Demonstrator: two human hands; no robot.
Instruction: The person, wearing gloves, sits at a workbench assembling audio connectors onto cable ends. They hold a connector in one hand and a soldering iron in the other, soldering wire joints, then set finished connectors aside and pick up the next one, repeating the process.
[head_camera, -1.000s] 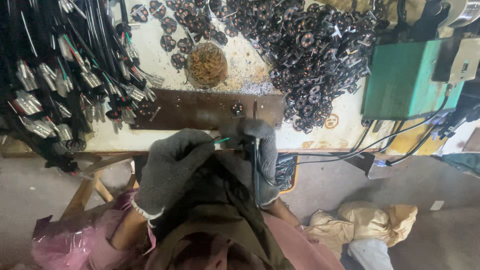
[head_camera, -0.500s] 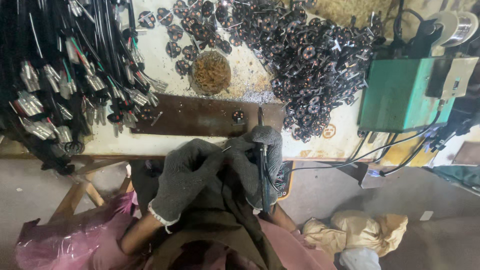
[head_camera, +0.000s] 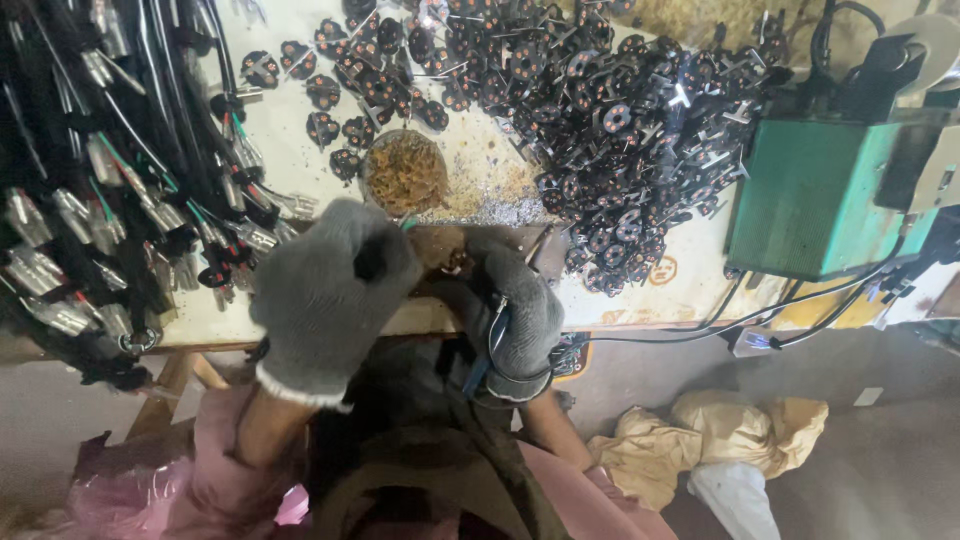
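both my gloved hands meet at the counter (head_camera: 640, 295) edge. my right hand (head_camera: 515, 315) is closed around a soldering iron (head_camera: 487, 355); my left hand (head_camera: 330, 290) is curled, its grip hidden. black plug inserts (head_camera: 620, 130) heap beyond my right hand.

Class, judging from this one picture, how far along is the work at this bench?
Done: a bundle of black cables with metal ends lies at the left. In hand: both gloved hands, left hand and right hand, meet over the dark plate at the bench edge; the right grips a corded tool. Left: a big heap of small black round parts waits.
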